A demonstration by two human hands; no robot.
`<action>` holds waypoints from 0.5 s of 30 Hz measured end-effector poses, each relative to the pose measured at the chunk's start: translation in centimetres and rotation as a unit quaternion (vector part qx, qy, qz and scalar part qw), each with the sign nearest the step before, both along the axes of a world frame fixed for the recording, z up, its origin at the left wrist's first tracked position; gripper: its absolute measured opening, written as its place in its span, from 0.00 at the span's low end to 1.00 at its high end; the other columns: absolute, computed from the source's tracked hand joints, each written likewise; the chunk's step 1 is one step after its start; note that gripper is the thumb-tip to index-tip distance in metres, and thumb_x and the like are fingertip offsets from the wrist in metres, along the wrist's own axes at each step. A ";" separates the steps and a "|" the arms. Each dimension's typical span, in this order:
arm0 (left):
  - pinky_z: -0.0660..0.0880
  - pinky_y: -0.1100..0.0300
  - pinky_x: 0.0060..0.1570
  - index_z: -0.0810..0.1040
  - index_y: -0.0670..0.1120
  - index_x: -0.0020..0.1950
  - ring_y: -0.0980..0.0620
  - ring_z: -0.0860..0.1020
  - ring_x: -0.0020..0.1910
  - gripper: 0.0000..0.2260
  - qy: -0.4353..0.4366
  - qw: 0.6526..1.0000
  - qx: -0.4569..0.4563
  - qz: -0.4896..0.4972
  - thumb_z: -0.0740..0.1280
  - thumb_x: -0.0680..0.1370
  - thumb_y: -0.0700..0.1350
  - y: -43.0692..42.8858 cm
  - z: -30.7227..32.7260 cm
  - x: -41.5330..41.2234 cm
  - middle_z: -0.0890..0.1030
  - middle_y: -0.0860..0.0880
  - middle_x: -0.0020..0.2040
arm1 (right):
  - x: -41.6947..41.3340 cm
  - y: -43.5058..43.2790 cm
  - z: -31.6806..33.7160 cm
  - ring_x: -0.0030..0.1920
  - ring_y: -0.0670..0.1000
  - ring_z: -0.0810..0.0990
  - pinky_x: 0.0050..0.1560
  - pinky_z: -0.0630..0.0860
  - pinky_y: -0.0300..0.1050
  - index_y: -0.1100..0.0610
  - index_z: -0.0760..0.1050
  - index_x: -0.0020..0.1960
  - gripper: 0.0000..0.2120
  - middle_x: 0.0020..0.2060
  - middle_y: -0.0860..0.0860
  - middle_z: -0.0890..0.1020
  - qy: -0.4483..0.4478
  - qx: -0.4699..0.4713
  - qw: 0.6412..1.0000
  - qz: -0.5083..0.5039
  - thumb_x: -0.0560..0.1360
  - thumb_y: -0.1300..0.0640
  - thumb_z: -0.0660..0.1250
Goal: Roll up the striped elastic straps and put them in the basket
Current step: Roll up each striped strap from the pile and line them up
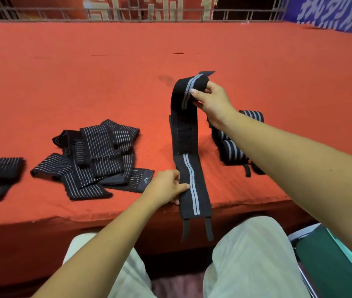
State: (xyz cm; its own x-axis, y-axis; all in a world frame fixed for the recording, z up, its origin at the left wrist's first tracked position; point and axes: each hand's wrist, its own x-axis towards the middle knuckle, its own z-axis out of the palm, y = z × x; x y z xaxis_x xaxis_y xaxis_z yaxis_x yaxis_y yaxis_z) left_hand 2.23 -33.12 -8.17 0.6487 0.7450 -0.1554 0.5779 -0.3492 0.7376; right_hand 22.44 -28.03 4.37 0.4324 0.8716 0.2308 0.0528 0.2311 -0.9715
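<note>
The strap (189, 168) hangs at centre over the table's (84, 72) near edge, draped from 12 to 6 o'clock. The right hand (211, 100) pinches its top end with thumb and curled fingers; the left hand (166, 186) pinches its edge lower down. It looks light, soft and stretchy, best gripped at an end. At 3 o'clock lie rolled straps (233, 147), at 9 a loose pile (93, 158). No basket shows.

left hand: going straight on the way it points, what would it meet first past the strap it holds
Probably the rolled straps on the red cloth, beyond the held strap that the left hand pinches; depth is unclear.
</note>
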 end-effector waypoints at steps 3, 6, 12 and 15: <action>0.78 0.48 0.34 0.71 0.42 0.42 0.51 0.82 0.27 0.13 -0.006 0.999 0.039 0.014 0.71 0.79 0.48 0.0 0.1 0.1 0.79 0.47 0.33 | -0.2 0.0 -0.4 0.49 0.48 0.82 0.52 0.80 0.40 0.59 0.77 0.56 0.08 0.47 0.52 0.82 -0.001 -0.007 1.000 0.004 0.79 0.67 0.65; 0.76 0.51 0.34 0.70 0.45 0.40 0.51 0.83 0.29 0.15 0.014 0.996 0.079 0.025 0.72 0.78 0.51 0.2 -0.5 0.2 0.78 0.51 0.33 | -0.2 0.1 -1.0 0.50 0.49 0.82 0.55 0.80 0.42 0.60 0.77 0.57 0.08 0.47 0.52 0.82 -0.007 -0.014 1.000 0.011 0.79 0.67 0.66; 0.70 0.49 0.51 0.69 0.46 0.51 0.44 0.72 0.49 0.27 0.043 0.938 0.340 0.040 0.75 0.68 0.64 1.2 -2.9 0.3 0.74 0.48 0.49 | 0.2 0.8 -1.9 0.50 0.49 0.81 0.56 0.80 0.43 0.59 0.77 0.56 0.08 0.47 0.52 0.82 -0.013 -0.028 0.999 0.011 0.79 0.66 0.66; 0.69 0.44 0.64 0.73 0.49 0.65 0.43 0.68 0.66 0.33 -0.003 0.921 0.387 -0.052 0.69 0.68 0.68 3.0 -3.6 -0.2 0.71 0.45 0.66 | 0.1 1.6 -2.3 0.49 0.48 0.81 0.53 0.80 0.41 0.59 0.78 0.57 0.08 0.47 0.52 0.82 -0.023 -0.047 0.998 0.018 0.79 0.66 0.67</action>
State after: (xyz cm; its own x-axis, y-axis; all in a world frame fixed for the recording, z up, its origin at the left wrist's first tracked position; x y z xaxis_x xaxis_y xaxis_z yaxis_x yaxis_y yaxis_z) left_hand 2.02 -30.15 -11.79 0.7222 0.5646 0.3996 0.5076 -0.8250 0.2484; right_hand 22.54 -26.42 2.06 0.3909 0.9053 0.1664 0.0919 0.1415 -0.9857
